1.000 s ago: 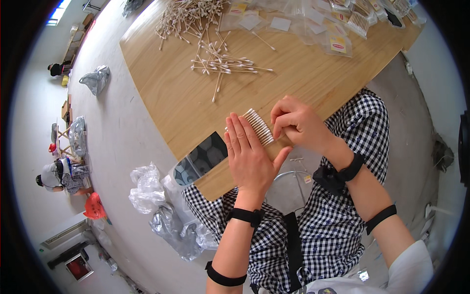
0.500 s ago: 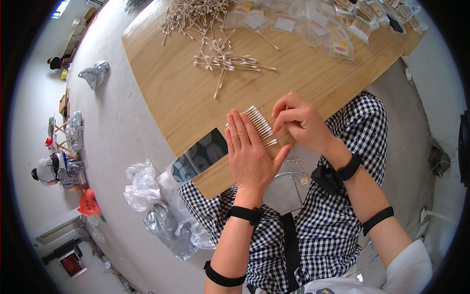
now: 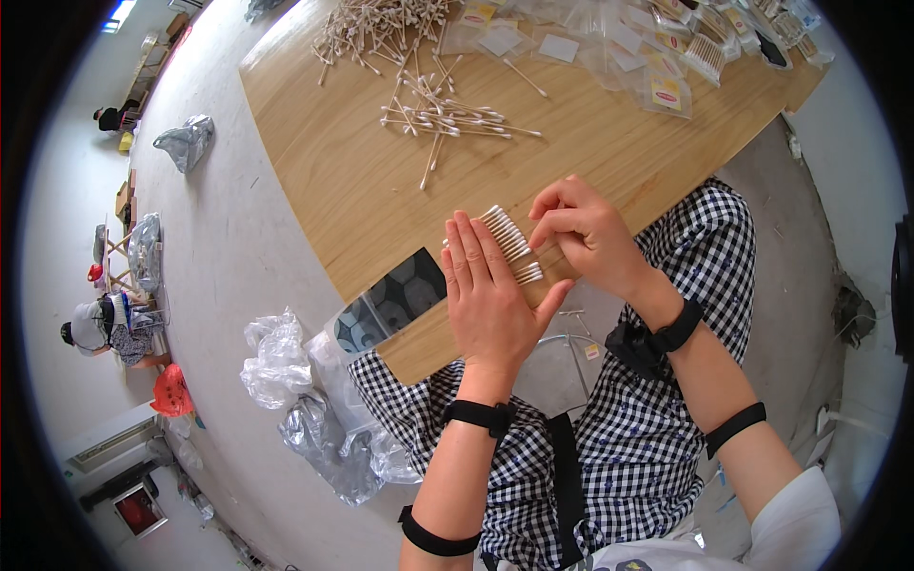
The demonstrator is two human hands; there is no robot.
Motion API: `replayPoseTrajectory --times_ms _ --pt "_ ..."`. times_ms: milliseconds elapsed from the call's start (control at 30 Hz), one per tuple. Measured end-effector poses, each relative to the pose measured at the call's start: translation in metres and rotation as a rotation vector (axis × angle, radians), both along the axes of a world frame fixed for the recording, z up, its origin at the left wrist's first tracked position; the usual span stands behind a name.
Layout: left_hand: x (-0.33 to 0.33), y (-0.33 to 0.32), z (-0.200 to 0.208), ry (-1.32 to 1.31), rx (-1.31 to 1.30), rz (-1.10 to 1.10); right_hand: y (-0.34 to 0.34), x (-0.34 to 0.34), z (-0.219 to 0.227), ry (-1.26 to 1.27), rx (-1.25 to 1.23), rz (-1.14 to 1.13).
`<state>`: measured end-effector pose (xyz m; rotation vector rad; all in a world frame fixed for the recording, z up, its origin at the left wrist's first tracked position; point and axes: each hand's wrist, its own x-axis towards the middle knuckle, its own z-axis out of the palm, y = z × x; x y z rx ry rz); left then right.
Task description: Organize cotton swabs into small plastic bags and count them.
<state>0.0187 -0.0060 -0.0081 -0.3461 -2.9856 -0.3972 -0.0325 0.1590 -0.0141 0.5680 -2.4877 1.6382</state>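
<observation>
Cotton swabs (image 3: 507, 234) partly under left hand (image 3: 484, 295), beside right (image 3: 588, 236).

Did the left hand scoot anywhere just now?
No, not that I can see. Judged against the table's near corner, the left hand still lies in about the same place over the swabs.

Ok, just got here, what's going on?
A person is handling a row of cotton swabs at the near edge of a wooden table. The left hand lies flat across them; the right hand, fingers curled, is at their tips. A gap splits the row. Loose swabs are heaped farther back, with clear bags to their right. A dark patterned sheet lies left of the left hand.
</observation>
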Motion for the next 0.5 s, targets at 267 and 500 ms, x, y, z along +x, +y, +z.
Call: replayPoseTrajectory --times_ms 267,500 --pt "0.0004 -0.0004 -0.0007 0.004 -0.003 0.002 -0.0023 -0.0017 0.0026 0.077 0.094 0.056" --pt "0.0009 0.0017 0.0002 0.007 -0.012 0.003 -0.0089 -0.0074 -0.0006 0.090 0.051 -0.057"
